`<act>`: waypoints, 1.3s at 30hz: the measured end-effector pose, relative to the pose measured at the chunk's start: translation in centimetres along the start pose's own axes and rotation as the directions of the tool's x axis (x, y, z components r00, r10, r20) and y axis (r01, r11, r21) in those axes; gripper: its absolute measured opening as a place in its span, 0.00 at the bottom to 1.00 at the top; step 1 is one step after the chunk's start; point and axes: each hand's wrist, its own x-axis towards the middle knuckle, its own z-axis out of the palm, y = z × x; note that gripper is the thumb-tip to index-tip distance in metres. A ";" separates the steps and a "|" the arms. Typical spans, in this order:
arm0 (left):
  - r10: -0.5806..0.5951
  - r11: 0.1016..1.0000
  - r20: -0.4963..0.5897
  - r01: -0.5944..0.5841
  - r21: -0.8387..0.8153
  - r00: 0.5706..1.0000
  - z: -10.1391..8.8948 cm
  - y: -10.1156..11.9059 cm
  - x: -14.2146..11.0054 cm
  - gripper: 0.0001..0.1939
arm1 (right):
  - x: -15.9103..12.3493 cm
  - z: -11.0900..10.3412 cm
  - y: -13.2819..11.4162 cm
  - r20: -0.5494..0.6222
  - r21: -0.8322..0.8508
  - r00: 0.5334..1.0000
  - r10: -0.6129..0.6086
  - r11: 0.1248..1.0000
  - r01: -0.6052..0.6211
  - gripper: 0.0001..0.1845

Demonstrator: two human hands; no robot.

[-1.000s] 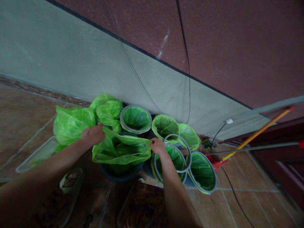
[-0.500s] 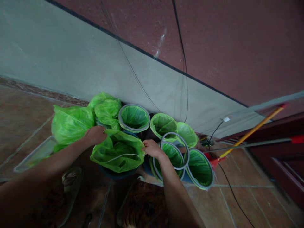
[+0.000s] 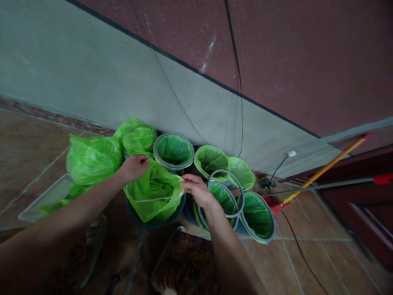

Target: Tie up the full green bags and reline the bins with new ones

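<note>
A green plastic bag [image 3: 155,192] hangs open inside a dark blue bin [image 3: 159,221] on the floor in front of me. My left hand [image 3: 132,168] pinches the bag's far left edge. My right hand [image 3: 198,190] pinches its right edge at the bin's rim. Both hands are closed on the thin plastic, holding the mouth of the bag apart.
Several other bins lined with green bags and grey rings [image 3: 173,150] stand along the wall. Filled green bags [image 3: 93,157] lie at the left over a clear tray [image 3: 46,200]. A yellow-handled broom [image 3: 325,170] and cables [image 3: 294,241] lie at the right.
The bag's mouth has narrowed and dropped lower into the blue bin. My hands have come closer together, the left moving right and the right moving slightly left.
</note>
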 end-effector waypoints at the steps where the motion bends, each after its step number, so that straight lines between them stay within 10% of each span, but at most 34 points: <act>1: -0.004 1.000 -0.007 0.004 -0.030 1.000 0.0 0.3 0.0 0.13 | -0.4 0.1 -0.5 0.020 0.061 1.000 -0.008 0.998 0.006 0.10; 11: -0.093 0.753 0.016 0.081 -0.653 0.996 -0.7 5.2 -1.0 0.14 | -2.4 -0.1 -2.3 0.420 0.021 0.907 0.001 1.000 -0.011 0.13; 18: 0.089 0.769 0.034 -0.047 -0.638 0.995 -1.2 8.1 -1.0 0.16 | -4.3 -0.2 -2.9 0.466 0.133 0.877 -0.115 0.989 0.059 0.19; 24: 0.329 0.898 0.154 -0.259 -0.355 0.932 -0.2 8.4 -1.1 0.18 | -3.3 0.9 -1.6 0.643 -0.210 0.755 0.131 0.978 0.010 0.15; 27: 0.329 0.940 0.283 -0.340 -0.012 0.901 0.7 6.1 -0.9 0.23 | -2.5 1.0 -0.4 0.526 -0.586 0.793 0.308 0.807 0.075 0.11; 32: -0.001 0.915 0.355 -0.142 0.377 0.935 1.4 0.3 -0.9 0.34 | -1.4 -1.0 0.8 -0.046 -0.989 0.956 0.291 0.123 -0.085 0.12; 39: -0.318 0.948 0.347 0.287 0.140 0.882 4.8 -2.6 -3.1 0.18 | 1.5 -2.4 1.1 -0.226 -0.959 0.965 0.131 0.141 -0.244 0.23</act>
